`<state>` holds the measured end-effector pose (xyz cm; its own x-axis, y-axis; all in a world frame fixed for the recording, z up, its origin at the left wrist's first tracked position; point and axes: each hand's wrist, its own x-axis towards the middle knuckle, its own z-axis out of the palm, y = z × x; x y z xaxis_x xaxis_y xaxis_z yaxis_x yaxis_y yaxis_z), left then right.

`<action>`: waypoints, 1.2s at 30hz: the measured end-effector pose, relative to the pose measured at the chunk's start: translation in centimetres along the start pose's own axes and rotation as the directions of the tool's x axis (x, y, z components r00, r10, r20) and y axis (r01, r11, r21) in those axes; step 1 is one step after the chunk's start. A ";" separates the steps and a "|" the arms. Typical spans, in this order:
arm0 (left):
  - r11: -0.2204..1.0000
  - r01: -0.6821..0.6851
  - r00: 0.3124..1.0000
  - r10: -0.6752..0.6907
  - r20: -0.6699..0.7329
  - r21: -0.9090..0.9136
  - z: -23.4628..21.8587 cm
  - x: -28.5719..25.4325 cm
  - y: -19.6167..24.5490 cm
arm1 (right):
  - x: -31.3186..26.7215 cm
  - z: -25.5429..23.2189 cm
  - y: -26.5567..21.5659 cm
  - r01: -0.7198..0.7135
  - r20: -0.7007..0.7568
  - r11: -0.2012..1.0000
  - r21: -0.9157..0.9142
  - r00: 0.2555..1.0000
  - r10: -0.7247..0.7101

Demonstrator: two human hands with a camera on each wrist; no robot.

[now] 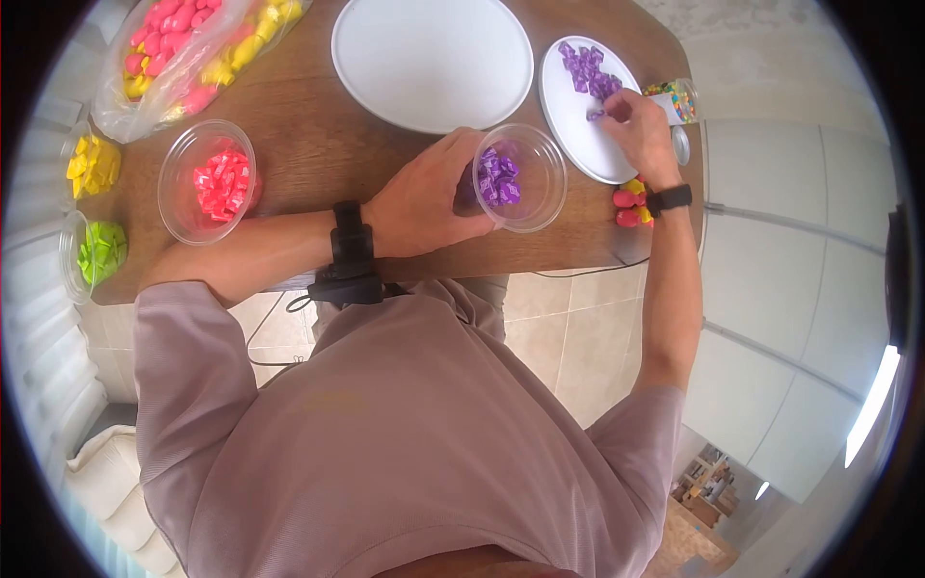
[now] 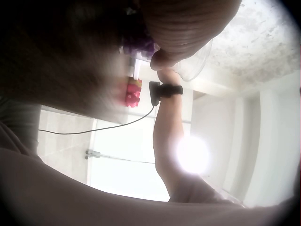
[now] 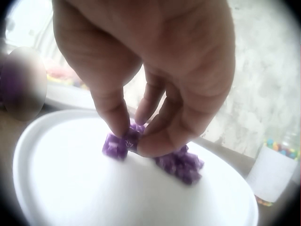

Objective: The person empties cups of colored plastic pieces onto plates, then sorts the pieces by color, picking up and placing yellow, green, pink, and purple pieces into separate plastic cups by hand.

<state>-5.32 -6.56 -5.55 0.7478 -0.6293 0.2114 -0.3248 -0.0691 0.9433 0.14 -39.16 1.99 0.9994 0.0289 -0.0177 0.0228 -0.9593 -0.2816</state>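
My left hand [image 1: 424, 200] grips a clear plastic cup [image 1: 545, 185] from its left side, tilted so its mouth shows in the head view. Purple wrapped candies [image 1: 498, 177] lie inside it. My right hand [image 1: 640, 137] is over the oval white plate [image 1: 599, 162] at the right. Between its thumb and fingertips it pinches a purple wrapped candy [image 3: 132, 140], close over the plate. More purple candies [image 1: 582, 67] lie in a loose pile toward the plate's far end. In the left wrist view, my left hand [image 2: 188, 28] hides much of the cup.
A larger white plate [image 1: 432, 63] lies at the back middle. Leftward stand cups of pink [image 1: 222, 185], yellow [image 1: 93, 167] and green candies [image 1: 101, 252], with a bag of pink and yellow pieces [image 1: 173, 58] behind. Beyond the right hand are a jar [image 1: 682, 100] and red-yellow pieces [image 1: 631, 204].
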 end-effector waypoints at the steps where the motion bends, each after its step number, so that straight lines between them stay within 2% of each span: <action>1: 1.000 -0.006 1.000 0.006 -0.005 0.001 0.0 0.0 -0.1 | -0.1 -0.6 -0.2 0.021 -0.043 0.999 0.023 0.999 -0.020; 5: 1.000 -0.020 1.000 0.020 0.005 -0.008 0.0 0.1 0.0 | -0.8 -2.7 -2.4 0.041 -0.097 0.997 0.062 0.995 -0.035; 7: 1.000 -0.022 1.000 0.022 -0.003 0.010 0.0 0.1 0.0 | -0.4 -2.6 -1.7 0.062 -0.088 0.996 0.062 0.995 -0.057; 9: 1.000 -0.024 1.000 0.024 -0.006 0.000 0.1 0.1 0.1 | 0.1 -1.8 -0.7 0.046 -0.014 0.998 0.053 0.999 -0.046; 13: 0.999 -0.030 0.999 0.029 -0.023 -0.011 0.0 0.1 0.1 | -0.4 -0.2 -0.4 0.081 0.026 0.994 0.074 0.996 -0.083; 18: 1.000 0.000 1.000 0.001 0.000 0.007 0.0 0.1 0.2 | -0.7 1.3 -1.6 0.065 -0.041 0.998 0.022 0.997 -0.064; 24: 1.000 -0.011 1.000 0.012 -0.004 0.012 0.0 0.1 0.0 | -0.6 2.0 -1.6 0.079 -0.041 0.997 -0.006 0.996 -0.079; 29: 1.000 0.006 1.000 -0.006 0.008 0.000 0.0 0.0 0.0 | -0.9 1.4 -2.3 0.036 -0.044 0.999 -0.011 0.998 -0.036; 31: 0.998 -0.063 0.997 0.063 -0.037 -0.013 0.2 0.0 -0.3 | -1.0 0.5 -3.1 0.024 -0.052 1.000 -0.017 0.998 -0.025; 33: 0.999 -0.051 0.998 0.051 -0.033 -0.016 0.2 0.0 -0.3 | -2.4 -1.8 -5.7 0.058 -0.111 0.970 0.237 0.993 -0.032; 34: 0.999 -0.045 0.999 0.045 -0.023 -0.019 0.2 0.0 -0.3 | -3.2 -2.9 -7.4 0.055 -0.108 0.969 0.239 0.994 -0.030; 36: 0.999 -0.048 0.998 0.048 -0.027 -0.004 0.1 0.1 -0.2 | -4.9 -4.9 -10.9 0.098 -0.061 0.873 0.478 0.995 -0.078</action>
<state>-5.23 -6.73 -5.74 0.7464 -0.6112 0.2634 -0.3586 -0.0358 0.9328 -4.87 -30.23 9.84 0.9943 0.0863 0.0631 0.1055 -0.6999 -0.7064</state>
